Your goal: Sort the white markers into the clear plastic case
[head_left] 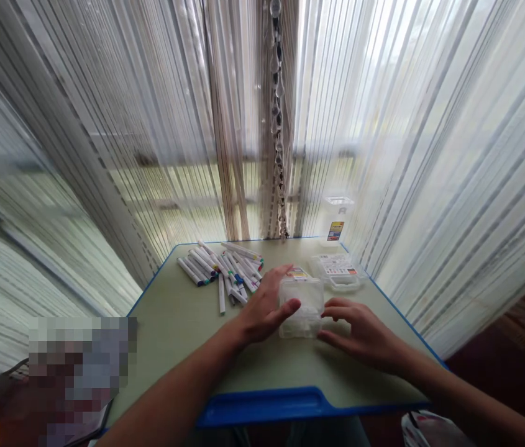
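A small clear plastic box [302,315] stands near the middle of the table, its see-through walls hard to tell apart. My left hand [266,307] is around its left side, fingers behind and thumb reaching over the front. From the right, my right hand [358,329] has its bent fingertips and thumb against the box's right edge. Just left of the box lies a loose pile of white markers [225,270] with coloured ends, pointing various ways. Whether the box holds anything is unclear.
Behind my right hand lies a clear plastic case [337,268] with a printed label and a handle. A tall clear container [335,223] stands at the far right corner. The table [169,347] has a blue rim and a blue front tray [266,403]. String curtains [173,124] hang behind.
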A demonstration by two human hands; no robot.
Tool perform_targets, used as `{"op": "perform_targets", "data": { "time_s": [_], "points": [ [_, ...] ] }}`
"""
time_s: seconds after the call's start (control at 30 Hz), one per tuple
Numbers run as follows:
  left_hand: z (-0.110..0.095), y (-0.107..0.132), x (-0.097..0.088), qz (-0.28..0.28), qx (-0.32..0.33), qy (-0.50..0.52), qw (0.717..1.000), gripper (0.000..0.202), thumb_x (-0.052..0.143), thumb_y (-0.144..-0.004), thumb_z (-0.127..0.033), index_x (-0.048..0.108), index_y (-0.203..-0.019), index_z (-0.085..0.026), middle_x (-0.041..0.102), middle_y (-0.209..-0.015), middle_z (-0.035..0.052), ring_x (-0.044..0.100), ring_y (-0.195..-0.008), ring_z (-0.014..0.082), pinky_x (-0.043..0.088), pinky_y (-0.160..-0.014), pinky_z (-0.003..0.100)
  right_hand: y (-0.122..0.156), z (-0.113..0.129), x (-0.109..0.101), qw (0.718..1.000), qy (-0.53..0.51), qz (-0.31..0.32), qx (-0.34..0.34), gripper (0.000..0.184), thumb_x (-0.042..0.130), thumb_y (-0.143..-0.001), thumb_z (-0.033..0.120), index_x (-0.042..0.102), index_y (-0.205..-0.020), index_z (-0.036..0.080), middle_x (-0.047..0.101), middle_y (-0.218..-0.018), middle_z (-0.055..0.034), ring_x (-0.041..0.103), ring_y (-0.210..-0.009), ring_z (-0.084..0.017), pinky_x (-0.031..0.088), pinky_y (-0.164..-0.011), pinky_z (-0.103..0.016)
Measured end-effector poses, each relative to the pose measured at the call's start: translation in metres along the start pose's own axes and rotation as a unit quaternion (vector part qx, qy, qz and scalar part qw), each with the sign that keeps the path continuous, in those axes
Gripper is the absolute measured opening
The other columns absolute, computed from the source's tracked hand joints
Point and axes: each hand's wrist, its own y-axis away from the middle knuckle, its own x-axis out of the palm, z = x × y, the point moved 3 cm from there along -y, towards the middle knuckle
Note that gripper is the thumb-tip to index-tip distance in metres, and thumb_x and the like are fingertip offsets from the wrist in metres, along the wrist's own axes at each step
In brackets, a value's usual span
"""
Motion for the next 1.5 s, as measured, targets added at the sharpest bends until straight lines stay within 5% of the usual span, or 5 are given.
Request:
{"op": "perform_targets", "data": {
  "time_s": [0.2,0.4,0.7,1.07,1.5],
  "points": [
    [0.005,0.004,-0.01,-0.074,-0.01,0.016,0.997,0.072,0.031,-0.097,-0.066,0.045,-0.147,-0.015,0.048,-0.15,0.0176,0.046,-0.137,0.0333,0.036,-0.113,0.046,-0.014,0.007,-0.041,0.998,-0.021,-0.055,-0.014,0.024,0.056,-0.089,0.029,0.077,-0.093,0.019,0.076,-0.094,-0.0094,0.067,-0.083,-0.024,0.051,-0.075,-0.035],
    [0.016,0.001,-0.023,-0.17,-0.038,-0.006,0.985,0.054,0.025,-0.102,-0.05,0.056,-0.13,-0.016,0.062,-0.132,0.0154,0.057,-0.124,0.0268,0.045,-0.104,0.04,-0.086,0.001,-0.084,0.954,-0.154,-0.25,0.059,0.03,0.053,-0.085,0.032,0.075,-0.074,0.015,0.069,-0.064,-0.006,0.057,-0.057,-0.017,0.042,-0.053,-0.028],
    [0.037,-0.003,-0.041,-0.205,-0.103,-0.161,0.96,0.016,0.054,-0.086,-0.014,0.069,-0.082,-0.019,0.073,-0.084,0.0048,0.068,-0.081,0.0199,0.053,-0.083,0.034,-0.12,-0.038,-0.025,0.948,-0.104,-0.288,0.086,0.03,0.052,-0.082,0.036,0.071,-0.069,0.017,0.073,-0.064,-0.0076,0.06,-0.052,-0.018,0.046,-0.054,-0.031],
    [0.04,-0.004,-0.045,-0.153,-0.157,-0.275,0.936,0.014,0.06,-0.089,-0.016,0.073,-0.088,-0.02,0.076,-0.095,0.0032,0.068,-0.095,0.0177,0.052,-0.093,0.03,-0.107,-0.04,-0.002,0.98,-0.003,-0.198,-0.013,0.022,0.057,-0.086,0.032,0.071,-0.073,0.02,0.072,-0.069,-0.0054,0.062,-0.056,-0.019,0.047,-0.057,-0.03],
    [0.06,0.044,-0.154,-0.156,-0.482,-0.401,0.763,0.037,0.063,-0.095,-0.034,0.059,-0.128,-0.017,0.062,-0.129,0.0112,0.065,-0.108,0.0252,0.056,-0.089,0.046,-0.103,-0.047,-0.011,0.961,0.035,-0.273,-0.031,0.025,0.053,-0.09,0.032,0.071,-0.078,0.019,0.075,-0.074,-0.0085,0.066,-0.057,-0.022,0.05,-0.059,-0.033]
  ]
}}
